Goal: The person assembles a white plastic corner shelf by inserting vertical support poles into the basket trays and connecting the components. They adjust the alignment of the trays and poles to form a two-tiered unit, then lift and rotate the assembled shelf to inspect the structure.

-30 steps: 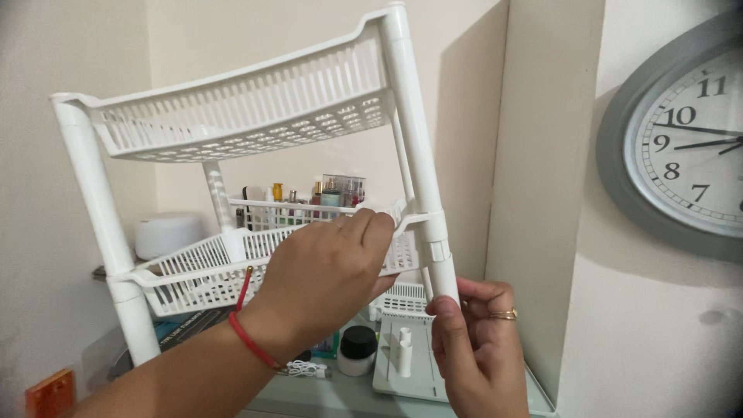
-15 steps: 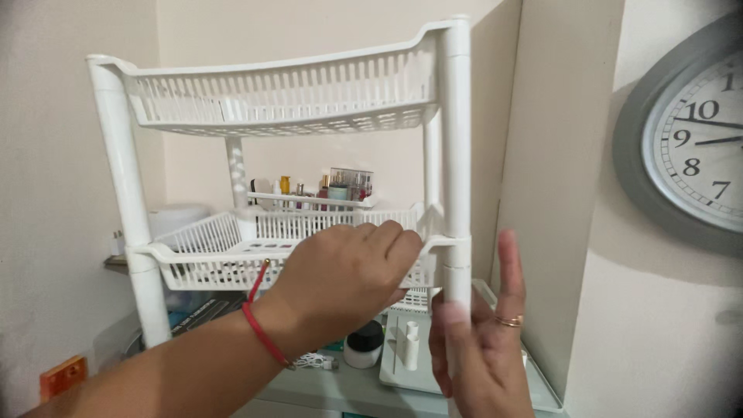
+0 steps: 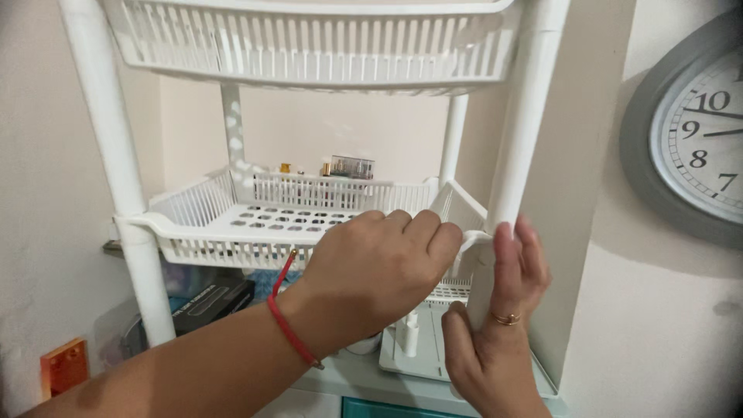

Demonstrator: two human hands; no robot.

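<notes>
A white plastic rack with two slotted basket shelves and round corner posts fills the view. Its upper basket [image 3: 309,46] runs across the top; the lower basket [image 3: 255,224] sits at mid height. My left hand [image 3: 371,271], with a red cord at the wrist, grips the lower basket's front rim near its right corner. My right hand [image 3: 495,325], wearing a ring, is wrapped around the lower end of the right front post [image 3: 515,162]. The left front post [image 3: 108,155] stands free.
A grey round wall clock [image 3: 689,131] hangs on the right wall, beside a beige wall corner [image 3: 573,193]. Below the rack lie a pale tray [image 3: 410,356], a dark box [image 3: 205,302] and an orange box [image 3: 62,368]. Small bottles [image 3: 340,166] stand behind.
The rack has come closer and higher in view, and stands more upright. My right hand went from open fingers beside the post to closing around it. My left hand kept its grip on the basket.
</notes>
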